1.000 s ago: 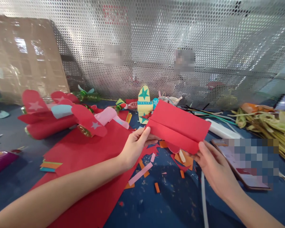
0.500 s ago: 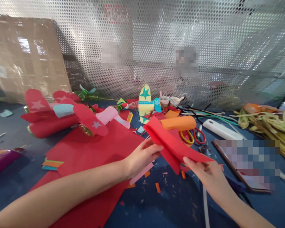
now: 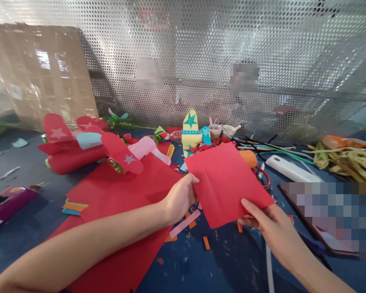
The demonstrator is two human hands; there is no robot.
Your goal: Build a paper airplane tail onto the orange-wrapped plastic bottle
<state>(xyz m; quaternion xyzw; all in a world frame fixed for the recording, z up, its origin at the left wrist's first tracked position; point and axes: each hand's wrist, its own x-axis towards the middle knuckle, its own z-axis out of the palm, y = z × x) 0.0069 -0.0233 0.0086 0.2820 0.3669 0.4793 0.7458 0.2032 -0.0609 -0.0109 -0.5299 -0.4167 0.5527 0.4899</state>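
Observation:
A square-looking sheet of red paper [image 3: 225, 183] with a faint crease is held up above the table between my two hands. My left hand [image 3: 181, 197] pinches its left edge, thumb and fingers closed. At the lower right corner my right hand [image 3: 266, 219] grips the sheet, thumb on top and fingers beneath. Under my left forearm lie larger red paper sheets [image 3: 125, 195]. Behind the held sheet, an orange paper roll [image 3: 248, 158] is partly hidden. Orange scraps and a pink paper strip [image 3: 185, 224] lie below my left hand.
Red paper-covered toy planes [image 3: 76, 156] stand at the left, a yellow one [image 3: 191, 134] at the back. A cardboard box [image 3: 45, 77] leans on the perforated metal panel [image 3: 201, 49]. To the right are a white-handled tool [image 3: 293, 169], a phone-like slab [image 3: 326, 219] and dried husks [image 3: 350, 162].
The red paper, folded over half a second ago, is now opened out flat between my hands. Both hands keep hold of it, and the view has shifted slightly left.

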